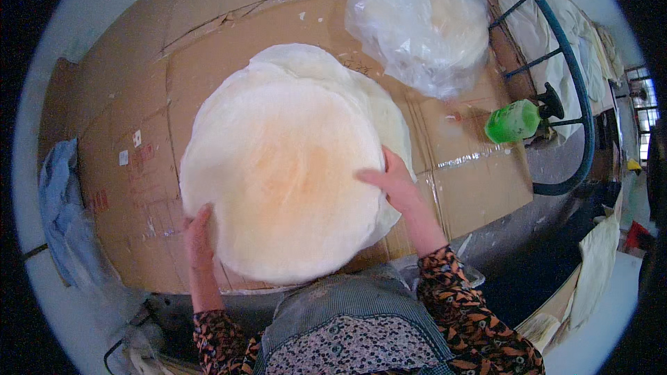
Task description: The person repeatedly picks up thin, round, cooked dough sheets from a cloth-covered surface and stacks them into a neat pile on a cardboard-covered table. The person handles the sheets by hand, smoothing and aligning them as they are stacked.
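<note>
A stack of large, thin, round whitish sheets point(292, 177), tinged orange in the middle, lies before me on cardboard; its material I cannot tell. My left hand point(200, 234) grips the lower left rim, thumb on top. At the right rim, my right hand point(391, 182) holds the top sheet, its thumb over the surface and its other fingers partly hidden beneath. Paler sheets stick out from under the top one at the upper edge and the right side.
A clear plastic bag point(417, 26) with similar round pieces lies at the upper right. A green spray bottle point(513, 121) rests near a curved dark metal rail point(578, 83). Blue cloth point(65, 203) hangs at the left edge of the flattened cardboard point(125, 83). Whitish cloth point(594, 265) is at the lower right.
</note>
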A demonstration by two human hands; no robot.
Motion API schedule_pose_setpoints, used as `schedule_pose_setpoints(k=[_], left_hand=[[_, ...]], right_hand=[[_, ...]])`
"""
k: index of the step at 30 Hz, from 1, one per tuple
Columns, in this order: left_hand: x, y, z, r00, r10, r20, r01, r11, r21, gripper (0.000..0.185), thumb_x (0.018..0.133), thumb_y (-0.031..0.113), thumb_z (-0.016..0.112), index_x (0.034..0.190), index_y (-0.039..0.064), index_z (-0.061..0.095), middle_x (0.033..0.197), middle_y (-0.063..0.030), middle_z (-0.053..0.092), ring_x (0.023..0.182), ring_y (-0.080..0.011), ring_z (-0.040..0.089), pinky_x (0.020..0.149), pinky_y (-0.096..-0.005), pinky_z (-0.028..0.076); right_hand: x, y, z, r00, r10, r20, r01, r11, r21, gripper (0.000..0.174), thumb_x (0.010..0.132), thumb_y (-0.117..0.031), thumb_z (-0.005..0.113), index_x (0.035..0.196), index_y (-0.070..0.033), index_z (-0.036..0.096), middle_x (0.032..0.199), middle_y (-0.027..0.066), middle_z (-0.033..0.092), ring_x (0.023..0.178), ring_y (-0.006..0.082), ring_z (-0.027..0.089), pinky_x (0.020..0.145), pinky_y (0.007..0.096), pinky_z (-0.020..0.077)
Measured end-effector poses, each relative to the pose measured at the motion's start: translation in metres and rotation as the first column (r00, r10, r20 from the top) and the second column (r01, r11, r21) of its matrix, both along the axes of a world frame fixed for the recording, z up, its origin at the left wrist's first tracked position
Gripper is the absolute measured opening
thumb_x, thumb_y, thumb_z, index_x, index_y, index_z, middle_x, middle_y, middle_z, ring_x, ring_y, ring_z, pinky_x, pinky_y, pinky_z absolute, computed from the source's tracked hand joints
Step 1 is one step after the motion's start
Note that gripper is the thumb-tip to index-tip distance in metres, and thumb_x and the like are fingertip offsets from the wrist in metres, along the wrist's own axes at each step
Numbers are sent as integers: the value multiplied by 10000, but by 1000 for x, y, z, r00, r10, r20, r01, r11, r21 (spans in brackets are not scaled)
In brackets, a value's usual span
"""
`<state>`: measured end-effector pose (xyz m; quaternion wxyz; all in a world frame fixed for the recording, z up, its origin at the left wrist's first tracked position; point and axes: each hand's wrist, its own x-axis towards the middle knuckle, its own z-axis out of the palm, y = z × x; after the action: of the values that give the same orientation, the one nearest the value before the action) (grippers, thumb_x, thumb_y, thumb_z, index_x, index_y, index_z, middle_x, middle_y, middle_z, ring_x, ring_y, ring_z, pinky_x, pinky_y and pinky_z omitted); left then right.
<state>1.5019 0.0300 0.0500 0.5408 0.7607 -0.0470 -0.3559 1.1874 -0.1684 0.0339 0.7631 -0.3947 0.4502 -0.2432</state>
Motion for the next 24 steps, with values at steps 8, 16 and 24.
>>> schedule_pose_setpoints(k=[8,16,24], left_hand=[[25,7,-49,978,-181,-108,176,983,-55,513,811,253,604,1183,-49,422,1071,-131,567,928,-250,585,787,-359,489],[-59,58,-32,988,9,-153,-25,995,-98,489,801,58,564,1254,9,387,1160,-122,522,961,-235,560,801,-352,472],[-25,48,-48,970,13,-242,-26,998,-50,400,836,89,553,1210,4,440,1120,-109,556,956,-199,567,794,-343,480]], right_hand=[[20,-32,-39,995,-27,-96,37,994,105,584,683,-47,696,1201,38,439,1070,132,582,906,210,601,817,344,493],[17,-50,3,989,150,-7,-150,988,29,603,663,-55,714,1196,40,448,1076,136,582,920,211,598,813,333,491],[32,-13,-16,990,10,-142,-21,996,-81,596,705,-118,699,1222,22,436,1057,113,593,932,179,578,794,316,486]])
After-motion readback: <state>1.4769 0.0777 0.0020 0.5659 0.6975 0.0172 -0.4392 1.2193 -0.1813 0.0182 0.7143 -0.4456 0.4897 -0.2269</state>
